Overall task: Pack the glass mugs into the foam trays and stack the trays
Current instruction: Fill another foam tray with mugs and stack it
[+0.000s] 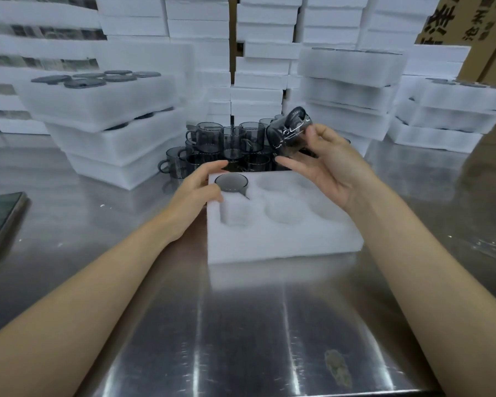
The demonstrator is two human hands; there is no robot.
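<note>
Head view is showing a person working at a steel table [241, 325] with a foam tray [284, 245] lying in front of them. One glass mug [231, 182] is sitting upright in the tray's far-left pocket, and the other pockets that show are standing empty. The right hand [327, 167] is grasping a second mug [289, 136], tilted on its side and hanging above the tray's far edge. The left hand [196, 193] is lying relaxed on the tray's far-left corner, fingers fairly straight, holding nothing and just beside the seated mug.

Judging by this, the tray is only beginning to fill. Behind it a cluster of loose mugs [221, 144] is waiting on the table. Filled trays [103, 110] are already sitting stacked to the left, and more trays [347, 81] are piled to the right, so earlier batches look finished. This tray is left to fill and then stack.
</note>
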